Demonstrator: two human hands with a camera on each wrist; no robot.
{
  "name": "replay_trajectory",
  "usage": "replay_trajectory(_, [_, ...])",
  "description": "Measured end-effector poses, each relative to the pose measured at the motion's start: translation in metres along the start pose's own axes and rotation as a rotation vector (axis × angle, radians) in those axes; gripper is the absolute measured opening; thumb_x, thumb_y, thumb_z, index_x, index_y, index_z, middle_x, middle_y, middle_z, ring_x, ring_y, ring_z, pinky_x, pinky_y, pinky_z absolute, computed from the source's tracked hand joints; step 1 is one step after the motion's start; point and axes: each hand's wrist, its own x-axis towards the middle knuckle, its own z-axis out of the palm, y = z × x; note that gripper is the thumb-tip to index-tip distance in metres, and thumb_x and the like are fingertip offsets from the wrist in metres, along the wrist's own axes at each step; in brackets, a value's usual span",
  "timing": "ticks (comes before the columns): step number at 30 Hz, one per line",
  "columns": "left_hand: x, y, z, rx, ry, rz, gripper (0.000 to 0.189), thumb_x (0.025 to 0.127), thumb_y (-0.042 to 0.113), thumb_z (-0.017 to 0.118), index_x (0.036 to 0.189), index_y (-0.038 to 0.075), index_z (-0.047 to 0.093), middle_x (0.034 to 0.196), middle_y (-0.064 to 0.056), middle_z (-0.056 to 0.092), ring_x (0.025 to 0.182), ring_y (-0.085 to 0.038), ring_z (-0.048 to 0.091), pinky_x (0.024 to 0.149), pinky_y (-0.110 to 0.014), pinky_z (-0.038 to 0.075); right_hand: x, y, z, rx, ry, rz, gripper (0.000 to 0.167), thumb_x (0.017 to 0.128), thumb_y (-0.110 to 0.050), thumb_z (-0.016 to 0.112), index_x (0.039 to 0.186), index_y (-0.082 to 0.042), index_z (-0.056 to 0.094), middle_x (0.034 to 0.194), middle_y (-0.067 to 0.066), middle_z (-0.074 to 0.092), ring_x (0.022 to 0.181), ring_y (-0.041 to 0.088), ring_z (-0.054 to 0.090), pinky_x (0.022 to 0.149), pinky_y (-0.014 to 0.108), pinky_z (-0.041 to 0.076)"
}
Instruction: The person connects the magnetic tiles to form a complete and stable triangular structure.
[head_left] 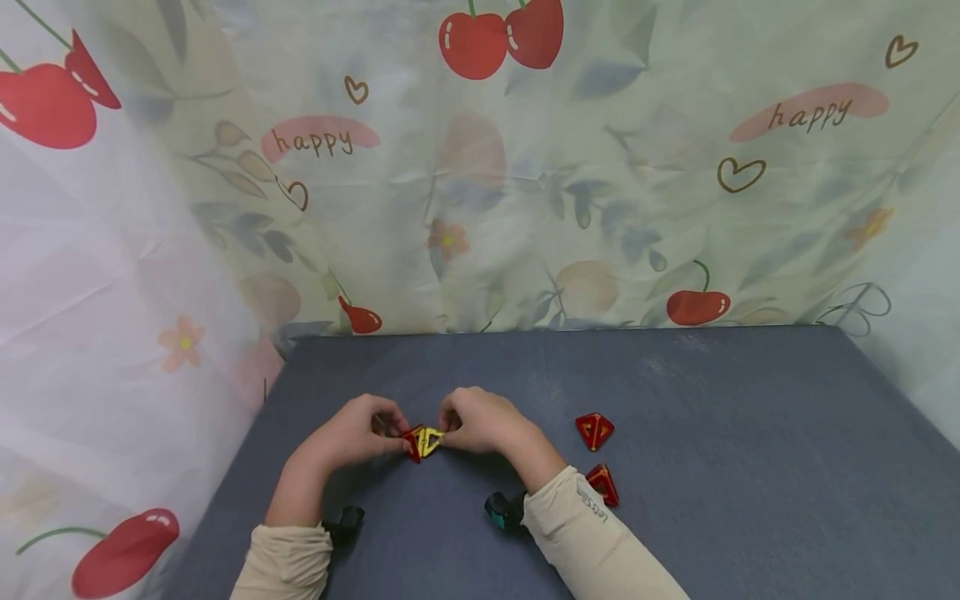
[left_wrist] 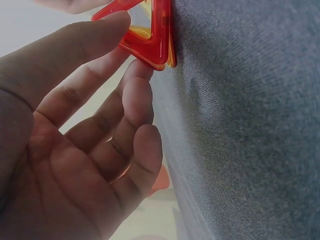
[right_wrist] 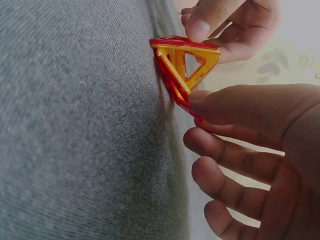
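Red and yellow triangular magnetic tiles with open centres are joined into a small pyramid-like shape between the two hands. My left hand (head_left: 352, 432) pinches a red triangular tile (left_wrist: 159, 47) on the left side of this shape, thumb on its face. Opposite it, my right hand (head_left: 486, 421) pinches the lower corner of another red tile (right_wrist: 175, 90) between thumb and index finger. A yellow triangular tile (right_wrist: 204, 74) faces the right wrist view, its edges meeting the red ones. The other fingers of both hands are loosely bent, off the tiles.
Two more red tile pieces lie to the right on the dark grey cloth table (head_left: 750, 467): a pyramid-like piece (head_left: 595, 431) and, partly behind the right sleeve, another piece (head_left: 604, 485). A cherry-print curtain (head_left: 525, 200) hangs behind the table and along its left side.
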Motion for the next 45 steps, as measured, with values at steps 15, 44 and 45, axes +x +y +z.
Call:
replay_trajectory(15, [0.0, 0.003, 0.003, -0.024, -0.024, 0.028, 0.011, 0.093, 0.016, 0.082, 0.096, 0.008, 0.076, 0.089, -0.005, 0.072, 0.074, -0.018, 0.065, 0.062, -0.034, 0.054, 0.0, -0.008, -0.001, 0.085, 0.052, -0.071, 0.005, 0.098, -0.024, 0.077, 0.094, -0.023, 0.075, 0.092, -0.011, 0.073, 0.081, 0.006, 0.064, 0.076, 0.03, 0.053])
replay_trajectory(44, [0.002, 0.003, 0.004, -0.028, -0.034, 0.068, 0.009, 0.094, 0.014, 0.081, 0.096, 0.007, 0.075, 0.089, -0.005, 0.074, 0.07, -0.016, 0.065, 0.061, -0.034, 0.055, 0.001, -0.01, 0.0, 0.099, 0.024, -0.129, 0.003, 0.1, -0.019, 0.074, 0.101, -0.021, 0.077, 0.093, -0.012, 0.071, 0.076, 0.006, 0.061, 0.07, 0.025, 0.051])
replay_trajectory(45, [0.002, 0.003, 0.004, -0.028, -0.033, 0.069, 0.01, 0.094, 0.014, 0.081, 0.096, 0.007, 0.075, 0.089, -0.005, 0.074, 0.07, -0.016, 0.065, 0.061, -0.034, 0.055, 0.001, -0.01, 0.0, 0.095, 0.024, -0.131, 0.004, 0.101, -0.019, 0.074, 0.1, -0.022, 0.076, 0.093, -0.012, 0.071, 0.076, 0.007, 0.061, 0.07, 0.025, 0.05])
